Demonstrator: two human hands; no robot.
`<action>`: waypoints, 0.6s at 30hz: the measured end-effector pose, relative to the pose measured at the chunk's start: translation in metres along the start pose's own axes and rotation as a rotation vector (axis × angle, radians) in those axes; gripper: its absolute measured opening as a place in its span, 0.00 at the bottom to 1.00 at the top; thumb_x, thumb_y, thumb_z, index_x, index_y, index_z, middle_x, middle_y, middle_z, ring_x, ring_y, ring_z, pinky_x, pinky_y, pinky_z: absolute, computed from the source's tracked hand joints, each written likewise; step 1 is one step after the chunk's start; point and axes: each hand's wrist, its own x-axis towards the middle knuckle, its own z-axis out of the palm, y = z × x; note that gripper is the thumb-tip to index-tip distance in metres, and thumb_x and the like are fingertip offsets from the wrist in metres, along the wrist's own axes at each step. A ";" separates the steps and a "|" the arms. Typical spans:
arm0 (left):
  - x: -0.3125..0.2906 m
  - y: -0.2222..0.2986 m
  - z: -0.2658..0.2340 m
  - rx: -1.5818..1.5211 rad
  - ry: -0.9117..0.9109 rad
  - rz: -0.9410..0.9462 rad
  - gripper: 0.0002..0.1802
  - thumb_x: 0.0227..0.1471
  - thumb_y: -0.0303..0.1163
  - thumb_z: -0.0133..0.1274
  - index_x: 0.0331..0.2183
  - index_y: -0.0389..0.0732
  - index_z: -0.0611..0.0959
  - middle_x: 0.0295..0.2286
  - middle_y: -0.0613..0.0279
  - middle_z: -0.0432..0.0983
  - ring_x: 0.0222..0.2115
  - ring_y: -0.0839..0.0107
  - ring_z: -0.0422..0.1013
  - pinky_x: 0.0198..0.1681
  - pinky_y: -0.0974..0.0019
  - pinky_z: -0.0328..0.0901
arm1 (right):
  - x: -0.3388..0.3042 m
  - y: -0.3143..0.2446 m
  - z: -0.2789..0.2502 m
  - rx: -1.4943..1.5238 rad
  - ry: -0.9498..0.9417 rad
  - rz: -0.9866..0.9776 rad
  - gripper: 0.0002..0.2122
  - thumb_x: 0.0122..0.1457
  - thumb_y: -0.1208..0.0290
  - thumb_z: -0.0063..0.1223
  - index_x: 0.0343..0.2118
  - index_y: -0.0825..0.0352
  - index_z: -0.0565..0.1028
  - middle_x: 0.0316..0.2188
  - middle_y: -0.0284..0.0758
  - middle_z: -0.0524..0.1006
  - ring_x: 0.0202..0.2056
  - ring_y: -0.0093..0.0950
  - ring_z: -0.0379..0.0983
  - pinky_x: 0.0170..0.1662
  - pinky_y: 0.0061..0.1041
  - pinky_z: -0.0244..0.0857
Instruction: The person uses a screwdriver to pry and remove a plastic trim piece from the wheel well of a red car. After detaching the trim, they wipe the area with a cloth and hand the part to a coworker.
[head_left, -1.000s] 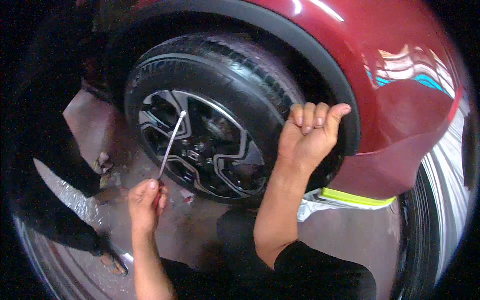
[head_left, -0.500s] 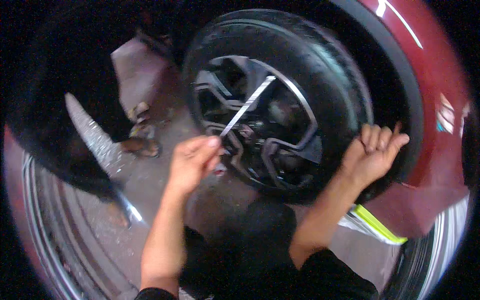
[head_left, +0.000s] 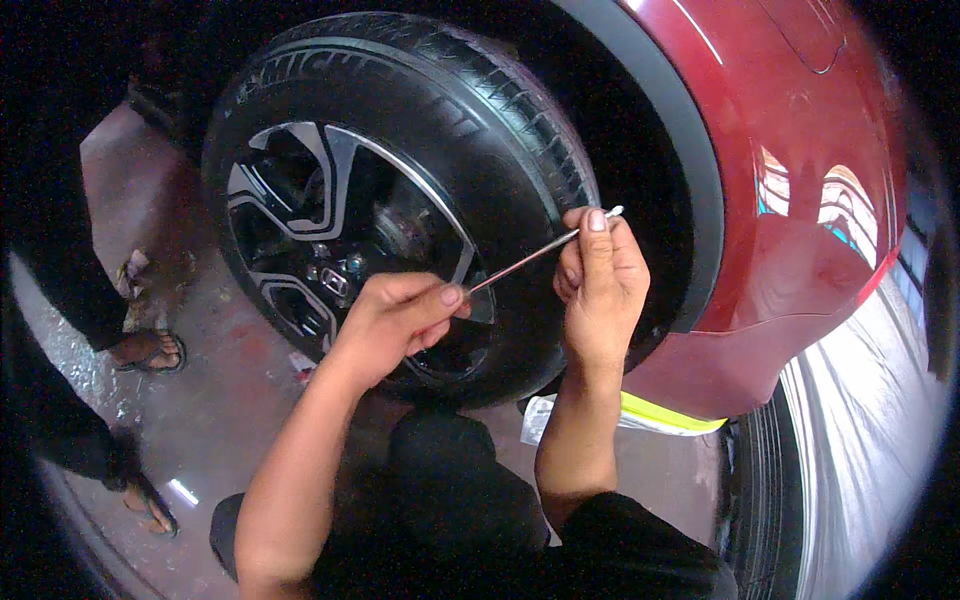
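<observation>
A thin metal rod (head_left: 524, 261) with a small pale tip slants between my two hands, rising from left to right. My left hand (head_left: 405, 318) is closed, pinching its lower left end between thumb and fingers. Closer to the pale tip, the thumb and curled fingers of my right hand (head_left: 602, 275) grip the rod. Its exact kind does not show. Behind my hands stands a car wheel with a black tyre (head_left: 500, 150) and a grey and black alloy rim (head_left: 335, 165). My left hand covers part of the rim.
A red car body (head_left: 780, 200) with a dark wheel arch (head_left: 690, 170) rises at the right. Below the bumper lies a yellow-green edged strip (head_left: 670, 415). Another person's sandalled foot (head_left: 150, 350) rests on the wet floor (head_left: 215, 440) at the left. My dark-clad knee (head_left: 440, 445) is below my hands.
My right hand, earlier apart from the rod, now grips it near the tip. The rod has swung from pointing up across the rim to slanting right. The wheel sits further left in view.
</observation>
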 end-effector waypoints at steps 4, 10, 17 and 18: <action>0.026 -0.003 0.011 0.167 0.035 0.166 0.18 0.55 0.42 0.51 0.26 0.35 0.81 0.14 0.71 0.66 0.14 0.84 0.57 0.16 0.77 0.49 | 0.009 0.013 -0.010 -0.100 0.189 -0.141 0.10 0.64 0.65 0.44 0.29 0.65 0.71 0.18 0.21 0.63 0.19 0.10 0.52 0.21 0.12 0.44; 0.039 -0.017 0.020 0.060 0.012 0.199 0.20 0.54 0.45 0.53 0.26 0.35 0.81 0.15 0.71 0.67 0.14 0.84 0.59 0.16 0.78 0.51 | 0.020 0.032 -0.014 -0.107 0.254 -0.306 0.12 0.64 0.62 0.43 0.27 0.64 0.70 0.19 0.22 0.63 0.19 0.10 0.53 0.21 0.12 0.46; 0.051 -0.018 0.028 -0.054 0.018 0.178 0.21 0.52 0.45 0.55 0.27 0.34 0.82 0.16 0.69 0.70 0.15 0.84 0.61 0.16 0.78 0.53 | 0.025 0.035 -0.016 -0.147 0.271 -0.342 0.14 0.65 0.59 0.42 0.28 0.65 0.70 0.17 0.23 0.62 0.17 0.12 0.52 0.20 0.14 0.44; 0.053 -0.020 0.029 -0.034 0.015 0.186 0.21 0.52 0.45 0.55 0.27 0.34 0.82 0.16 0.69 0.70 0.15 0.84 0.61 0.16 0.78 0.53 | 0.023 0.035 -0.017 -0.125 0.279 -0.345 0.15 0.65 0.59 0.42 0.29 0.65 0.70 0.17 0.23 0.62 0.17 0.12 0.52 0.20 0.14 0.43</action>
